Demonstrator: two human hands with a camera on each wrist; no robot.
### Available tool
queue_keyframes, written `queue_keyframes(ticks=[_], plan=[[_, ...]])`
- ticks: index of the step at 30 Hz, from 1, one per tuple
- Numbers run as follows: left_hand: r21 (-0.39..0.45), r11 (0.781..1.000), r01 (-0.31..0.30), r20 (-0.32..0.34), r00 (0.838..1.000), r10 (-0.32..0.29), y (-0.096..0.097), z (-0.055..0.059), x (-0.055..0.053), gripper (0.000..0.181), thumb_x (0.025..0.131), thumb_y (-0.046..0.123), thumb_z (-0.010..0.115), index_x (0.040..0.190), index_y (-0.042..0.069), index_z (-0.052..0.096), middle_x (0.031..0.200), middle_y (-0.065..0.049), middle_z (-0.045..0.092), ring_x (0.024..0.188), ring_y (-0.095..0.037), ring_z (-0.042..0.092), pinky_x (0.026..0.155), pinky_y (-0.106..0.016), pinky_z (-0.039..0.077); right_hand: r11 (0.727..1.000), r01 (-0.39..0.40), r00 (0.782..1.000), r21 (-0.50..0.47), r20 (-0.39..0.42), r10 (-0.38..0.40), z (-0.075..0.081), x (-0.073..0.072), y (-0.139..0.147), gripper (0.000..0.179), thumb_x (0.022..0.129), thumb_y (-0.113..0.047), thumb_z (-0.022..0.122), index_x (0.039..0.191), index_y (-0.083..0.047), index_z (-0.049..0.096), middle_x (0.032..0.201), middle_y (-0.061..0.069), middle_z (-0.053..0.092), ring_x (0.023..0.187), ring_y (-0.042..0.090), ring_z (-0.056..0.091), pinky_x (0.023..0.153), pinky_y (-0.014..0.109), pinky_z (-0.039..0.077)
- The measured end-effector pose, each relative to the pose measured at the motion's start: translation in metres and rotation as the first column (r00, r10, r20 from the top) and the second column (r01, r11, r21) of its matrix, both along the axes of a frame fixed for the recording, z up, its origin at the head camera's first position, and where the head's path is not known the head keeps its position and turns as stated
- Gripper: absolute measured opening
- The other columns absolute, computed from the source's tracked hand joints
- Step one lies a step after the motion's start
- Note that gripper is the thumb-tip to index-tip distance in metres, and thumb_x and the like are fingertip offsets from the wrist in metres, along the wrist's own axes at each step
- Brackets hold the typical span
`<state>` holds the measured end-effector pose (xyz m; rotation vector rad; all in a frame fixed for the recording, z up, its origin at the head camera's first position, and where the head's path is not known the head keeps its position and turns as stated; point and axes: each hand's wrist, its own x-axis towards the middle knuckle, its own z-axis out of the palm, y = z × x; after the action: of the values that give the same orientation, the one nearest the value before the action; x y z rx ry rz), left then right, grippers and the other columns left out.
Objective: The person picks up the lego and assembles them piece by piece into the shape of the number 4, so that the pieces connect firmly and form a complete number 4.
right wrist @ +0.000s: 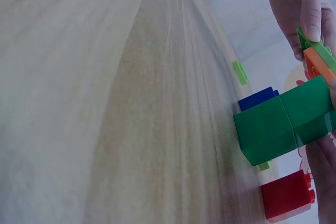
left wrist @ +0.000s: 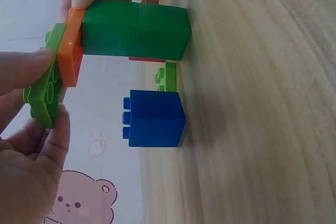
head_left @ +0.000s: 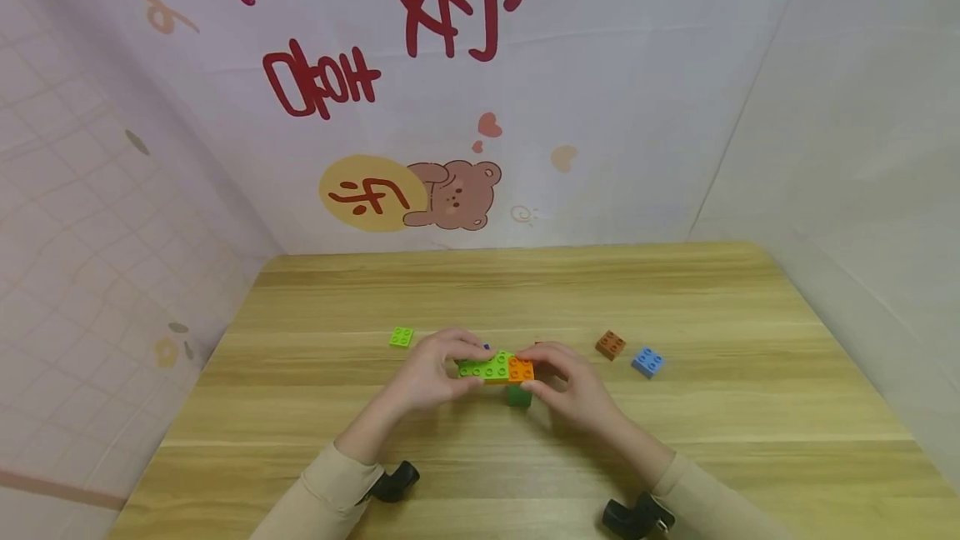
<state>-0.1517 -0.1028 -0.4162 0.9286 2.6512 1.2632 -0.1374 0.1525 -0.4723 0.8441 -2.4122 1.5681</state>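
Observation:
A tower of two dark green toy building bricks (left wrist: 136, 30) stands on the table, topped by an orange brick (left wrist: 70, 51). A long light green studded brick (head_left: 483, 369) lies across the orange one and juts out to the left. My left hand (head_left: 435, 369) pinches the light green brick between thumb and fingers at its overhanging end. On the other side, my right hand (head_left: 573, 386) grips the orange brick at the top of the tower, thumb in front and fingers behind. Close beside the tower stands a blue brick (left wrist: 155, 119), mostly hidden in the head view.
A small light green brick (head_left: 402, 337) lies at the back left. Off to the right are a brown brick (head_left: 611, 344) and a light blue brick (head_left: 648, 362). A red brick (right wrist: 287, 196) stands behind the tower. A printed cloth wall rises behind the wooden table (head_left: 480, 473).

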Motion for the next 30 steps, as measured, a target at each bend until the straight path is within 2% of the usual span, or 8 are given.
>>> queue_keyframes(ticks=[6, 9, 18, 26, 30], plan=[[-0.001, 1.0, -0.003, 0.011, 1.0, 0.003, 0.0, 0.0, 0.0, 0.038, 0.08, 0.01, 0.083, 0.117, 0.012, 0.075, 0.117, 0.001, 0.067, 0.113, -0.02, 0.059, 0.097, -0.043, 0.049, 1.0, 0.004, 1.0, 0.004, 0.019, -0.004, 0.024, 0.011, -0.005, 0.032, 0.082, 0.008, 0.075, 0.114, 0.003, 0.068, 0.114, 0.016, 0.066, 0.112, 0.032, 0.058, 0.088, 0.052, 0.053], [-0.001, 1.0, -0.009, 0.019, 1.0, 0.009, 0.0, 0.0, 0.0, 0.038, 0.08, 0.009, 0.083, 0.117, 0.013, 0.075, 0.116, 0.001, 0.067, 0.113, -0.02, 0.059, 0.097, -0.043, 0.049, 1.0, 0.002, 1.0, 0.006, 0.005, -0.002, 0.03, 0.014, -0.006, 0.032, 0.083, 0.007, 0.075, 0.114, 0.003, 0.067, 0.113, 0.016, 0.066, 0.111, 0.032, 0.059, 0.088, 0.053, 0.053], [0.006, 1.0, -0.029, 0.044, 0.999, 0.029, 0.0, -0.001, 0.0, 0.037, 0.08, 0.01, 0.083, 0.116, 0.015, 0.076, 0.116, 0.003, 0.068, 0.114, -0.019, 0.059, 0.098, -0.043, 0.048, 1.0, 0.004, 1.0, 0.001, -0.002, -0.004, 0.029, 0.014, -0.007, 0.032, 0.083, 0.007, 0.075, 0.114, 0.003, 0.067, 0.113, 0.015, 0.066, 0.111, 0.034, 0.059, 0.088, 0.053, 0.053], [0.042, 0.999, -0.019, 0.109, 0.994, 0.014, 0.0, 0.0, -0.001, 0.036, 0.081, 0.009, 0.082, 0.116, 0.014, 0.076, 0.116, 0.004, 0.067, 0.114, -0.019, 0.058, 0.098, -0.043, 0.047, 1.0, 0.009, 1.0, 0.005, -0.002, -0.009, 0.029, 0.014, -0.007, 0.032, 0.083, 0.007, 0.075, 0.113, 0.003, 0.067, 0.113, 0.015, 0.066, 0.111, 0.034, 0.059, 0.088, 0.053, 0.053], [0.048, 0.999, -0.022, 0.117, 0.993, 0.016, -0.001, 0.0, -0.002, 0.036, 0.08, 0.009, 0.083, 0.115, 0.015, 0.076, 0.115, 0.005, 0.068, 0.114, -0.018, 0.058, 0.098, -0.042, 0.047, 1.0, 0.004, 1.0, -0.001, 0.005, -0.004, 0.029, 0.014, -0.007, 0.032, 0.083, 0.007, 0.075, 0.113, 0.003, 0.067, 0.113, 0.015, 0.066, 0.108, 0.032, 0.06, 0.087, 0.053, 0.053]])
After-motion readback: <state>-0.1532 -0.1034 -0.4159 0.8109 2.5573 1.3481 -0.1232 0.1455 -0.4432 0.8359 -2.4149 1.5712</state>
